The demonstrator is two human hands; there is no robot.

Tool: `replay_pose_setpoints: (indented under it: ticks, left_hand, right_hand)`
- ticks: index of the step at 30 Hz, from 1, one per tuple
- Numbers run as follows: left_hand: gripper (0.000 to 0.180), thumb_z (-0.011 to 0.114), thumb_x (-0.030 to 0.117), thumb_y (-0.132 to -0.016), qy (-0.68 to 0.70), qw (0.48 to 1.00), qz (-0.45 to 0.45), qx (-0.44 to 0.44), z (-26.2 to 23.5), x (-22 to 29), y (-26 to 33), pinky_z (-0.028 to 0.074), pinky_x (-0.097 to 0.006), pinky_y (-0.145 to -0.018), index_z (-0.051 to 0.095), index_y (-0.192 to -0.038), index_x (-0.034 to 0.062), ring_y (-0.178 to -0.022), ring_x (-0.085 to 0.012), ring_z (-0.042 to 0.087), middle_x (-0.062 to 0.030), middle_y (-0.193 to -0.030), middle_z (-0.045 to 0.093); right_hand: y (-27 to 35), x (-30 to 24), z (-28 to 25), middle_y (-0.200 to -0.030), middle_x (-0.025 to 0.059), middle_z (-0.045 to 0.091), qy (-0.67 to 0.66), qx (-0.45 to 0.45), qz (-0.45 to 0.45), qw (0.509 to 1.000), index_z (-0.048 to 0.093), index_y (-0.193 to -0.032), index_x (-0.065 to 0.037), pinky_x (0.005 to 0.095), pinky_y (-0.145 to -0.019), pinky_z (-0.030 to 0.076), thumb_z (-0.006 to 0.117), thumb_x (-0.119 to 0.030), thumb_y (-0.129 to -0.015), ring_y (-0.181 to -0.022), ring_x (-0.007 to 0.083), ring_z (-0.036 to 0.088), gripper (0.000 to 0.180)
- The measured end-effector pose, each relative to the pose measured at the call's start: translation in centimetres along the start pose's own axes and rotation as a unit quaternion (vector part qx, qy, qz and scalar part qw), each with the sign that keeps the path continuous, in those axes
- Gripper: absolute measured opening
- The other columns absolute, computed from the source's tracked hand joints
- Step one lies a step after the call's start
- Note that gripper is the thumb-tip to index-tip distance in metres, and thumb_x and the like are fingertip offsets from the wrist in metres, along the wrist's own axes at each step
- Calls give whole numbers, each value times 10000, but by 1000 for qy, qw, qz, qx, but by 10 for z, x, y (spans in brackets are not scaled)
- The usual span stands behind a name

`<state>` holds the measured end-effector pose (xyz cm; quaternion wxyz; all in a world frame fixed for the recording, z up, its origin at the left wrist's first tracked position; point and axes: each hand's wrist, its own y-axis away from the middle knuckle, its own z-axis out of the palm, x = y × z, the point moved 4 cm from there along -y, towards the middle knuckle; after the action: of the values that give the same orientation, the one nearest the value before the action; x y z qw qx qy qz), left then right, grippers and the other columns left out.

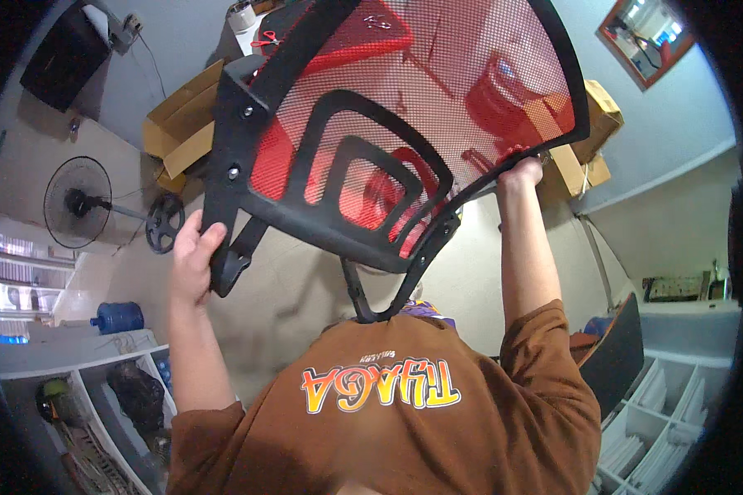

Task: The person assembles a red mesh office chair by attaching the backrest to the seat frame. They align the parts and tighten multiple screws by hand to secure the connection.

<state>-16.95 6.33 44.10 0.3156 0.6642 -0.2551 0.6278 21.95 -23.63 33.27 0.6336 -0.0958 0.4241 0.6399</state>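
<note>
I hold up an office chair backrest (388, 140), with a black plastic frame, see-through mesh and a looped lumbar support (371, 165). My left hand (194, 257) is closed round a black arm piece (231, 177) bolted at the backrest's left side. On the right, my right hand (522, 172) grips the frame's edge, its fingers partly hidden behind it. Another black bracket (376, 315) hangs from the lower edge near my shirt. Behind the mesh, at the far side, lies a red seat cushion (384, 35) with black trim.
Red-handled scissors (266, 39) lie by the cushion. Open cardboard boxes (183, 124) stand at left and right. A fan (78, 202) and a blue water jug (117, 318) are at the left. A red plastic stool (504, 92) shows through the mesh. White shelves (91, 396) flank me.
</note>
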Motion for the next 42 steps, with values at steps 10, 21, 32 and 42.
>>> replay_pose_setpoints:
  ticks: [10, 21, 32, 42]
  left_hand:
    - [369, 709, 141, -819, -44, 996, -76, 13, 131, -38, -1, 486, -273, -724, 500, -1082, -11, -810, -112, 564, -60, -937, 589]
    - [467, 581, 261, -922, 86, 971, -217, -50, 150, -61, -27, 420, -322, -933, 411, -1285, 23, -1068, -142, 500, -68, -1186, 512]
    - [375, 600, 347, -915, 161, 950, -257, -69, 145, -48, -62, 551, -329, -676, 571, -1099, 21, -763, -173, 650, -86, -915, 643]
    - [440, 559, 409, -904, 236, 929, -274, -77, 131, -47, -73, 541, -364, -703, 562, -1116, 23, -784, -198, 631, -107, -931, 632]
  right_hand:
    - [-215, 55, -21, -1159, 70, 589, 146, 41, 69, 986, 554, -1116, -36, 429, -915, 458, 425, -351, -955, -1014, 261, 568, 377]
    - [-212, 35, -51, -1104, 138, 580, 172, 25, 61, 983, 539, -1098, -31, 491, -843, 543, 400, -153, -973, -954, 284, 606, 224]
    - [-186, -2, -53, -978, 107, 628, 323, -8, -81, 943, 588, -1091, -92, 376, -635, 500, 437, -200, -923, -775, 235, 612, 250]
    - [-181, 23, -6, -1164, 112, 598, 404, -60, -100, 907, 526, -1245, -83, 394, -845, 469, 334, -343, -998, -1029, 270, 581, 407]
